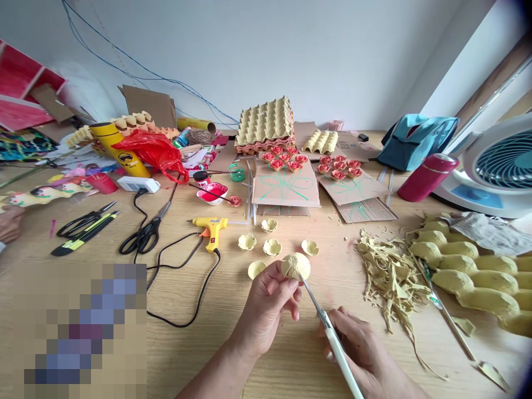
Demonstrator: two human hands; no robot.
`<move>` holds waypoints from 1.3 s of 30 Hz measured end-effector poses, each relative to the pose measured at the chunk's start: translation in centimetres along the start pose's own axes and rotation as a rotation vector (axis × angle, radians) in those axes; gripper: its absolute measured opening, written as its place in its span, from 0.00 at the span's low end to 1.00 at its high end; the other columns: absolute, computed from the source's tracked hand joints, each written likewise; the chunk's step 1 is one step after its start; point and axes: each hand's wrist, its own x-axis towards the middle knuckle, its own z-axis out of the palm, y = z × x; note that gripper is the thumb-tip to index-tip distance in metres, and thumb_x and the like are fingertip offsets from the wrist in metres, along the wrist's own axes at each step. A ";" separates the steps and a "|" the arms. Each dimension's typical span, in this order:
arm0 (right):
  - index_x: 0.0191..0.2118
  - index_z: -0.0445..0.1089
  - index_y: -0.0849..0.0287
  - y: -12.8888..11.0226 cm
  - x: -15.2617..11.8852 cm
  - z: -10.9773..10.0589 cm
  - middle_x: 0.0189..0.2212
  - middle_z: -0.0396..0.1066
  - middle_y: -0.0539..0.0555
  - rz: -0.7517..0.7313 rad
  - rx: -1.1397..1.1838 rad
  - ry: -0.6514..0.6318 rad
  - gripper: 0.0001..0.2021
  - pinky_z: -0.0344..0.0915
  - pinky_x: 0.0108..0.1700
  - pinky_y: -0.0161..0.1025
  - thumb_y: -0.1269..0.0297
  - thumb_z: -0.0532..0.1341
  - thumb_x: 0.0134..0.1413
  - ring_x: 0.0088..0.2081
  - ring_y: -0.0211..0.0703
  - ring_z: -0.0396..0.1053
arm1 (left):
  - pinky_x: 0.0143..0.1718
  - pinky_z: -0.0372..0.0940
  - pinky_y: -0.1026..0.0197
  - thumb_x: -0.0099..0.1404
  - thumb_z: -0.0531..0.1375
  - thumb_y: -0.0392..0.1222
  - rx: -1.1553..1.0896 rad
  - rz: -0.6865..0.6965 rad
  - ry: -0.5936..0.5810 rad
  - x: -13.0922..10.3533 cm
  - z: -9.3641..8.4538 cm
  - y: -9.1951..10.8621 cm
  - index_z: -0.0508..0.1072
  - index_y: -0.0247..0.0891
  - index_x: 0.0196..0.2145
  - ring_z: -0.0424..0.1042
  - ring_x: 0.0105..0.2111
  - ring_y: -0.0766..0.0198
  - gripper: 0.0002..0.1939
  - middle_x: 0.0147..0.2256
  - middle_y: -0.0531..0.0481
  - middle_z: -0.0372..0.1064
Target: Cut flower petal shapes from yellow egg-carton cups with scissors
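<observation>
Between the thumb and fingers of my left hand (270, 305) is a round pale-yellow egg-carton cup (296, 266), its bumpy outer side showing. My right hand (353, 343) grips white-handled scissors (338, 349), whose blade tips touch the cup's lower edge. Just beyond the hands lie an uncut yellow cup (256, 270) and several petal-cut cups, among them one at the left (247, 242), one in the middle (272, 247) and one at the right (310, 247).
A yellow glue gun (211, 230) with its cord and black scissors (143, 233) lie left. Paper scraps (393, 277) and egg trays (477, 271) are right. Red flowers stand on cardboard (285, 185) behind. Another person's hand (10, 223) shows at the left edge.
</observation>
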 end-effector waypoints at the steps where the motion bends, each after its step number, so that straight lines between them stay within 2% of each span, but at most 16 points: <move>1: 0.32 0.62 0.56 -0.1 0.0 0.0 0.28 0.66 0.52 0.001 0.008 -0.003 0.17 0.61 0.36 0.40 0.52 0.52 0.69 0.32 0.44 0.62 | 0.18 0.62 0.72 0.56 0.72 0.44 0.010 0.002 -0.001 0.0 0.1 0.0 0.71 0.36 0.30 0.62 0.26 0.71 0.15 0.29 0.52 0.66; 14: 0.35 0.67 0.57 -0.7 0.2 -0.5 0.28 0.69 0.53 -0.017 0.040 0.016 0.18 0.63 0.37 0.41 0.49 0.53 0.67 0.32 0.45 0.64 | 0.18 0.63 0.72 0.56 0.72 0.46 0.041 -0.012 -0.032 0.0 0.0 -0.2 0.72 0.36 0.32 0.63 0.26 0.69 0.15 0.28 0.52 0.67; 20: 0.34 0.65 0.57 -0.8 0.2 -0.4 0.29 0.69 0.53 0.002 0.035 -0.016 0.19 0.63 0.38 0.41 0.47 0.51 0.68 0.33 0.45 0.64 | 0.18 0.63 0.72 0.56 0.72 0.45 0.026 -0.014 -0.032 0.0 -0.1 -0.3 0.72 0.37 0.33 0.64 0.27 0.68 0.15 0.28 0.52 0.67; 27: 0.30 0.62 0.56 -0.7 0.2 -0.3 0.26 0.67 0.51 -0.042 0.037 0.016 0.20 0.63 0.38 0.41 0.48 0.50 0.70 0.31 0.43 0.63 | 0.18 0.63 0.72 0.56 0.72 0.46 0.020 -0.031 -0.026 0.0 0.0 -0.2 0.72 0.36 0.32 0.64 0.26 0.69 0.15 0.28 0.52 0.67; 33: 0.29 0.62 0.56 -1.1 0.0 -0.4 0.26 0.67 0.52 -0.046 0.041 0.036 0.25 0.62 0.34 0.38 0.43 0.47 0.70 0.30 0.42 0.64 | 0.19 0.63 0.72 0.57 0.71 0.45 0.012 -0.019 -0.042 0.0 -0.1 -0.4 0.73 0.36 0.32 0.63 0.26 0.70 0.14 0.28 0.52 0.67; 39: 0.29 0.62 0.57 -1.0 -0.2 -0.4 0.25 0.64 0.50 -0.030 0.069 0.020 0.25 0.60 0.32 0.36 0.43 0.47 0.70 0.28 0.40 0.62 | 0.19 0.63 0.73 0.58 0.71 0.45 0.021 -0.017 -0.039 0.1 -0.3 -0.6 0.74 0.36 0.34 0.62 0.25 0.71 0.13 0.29 0.52 0.67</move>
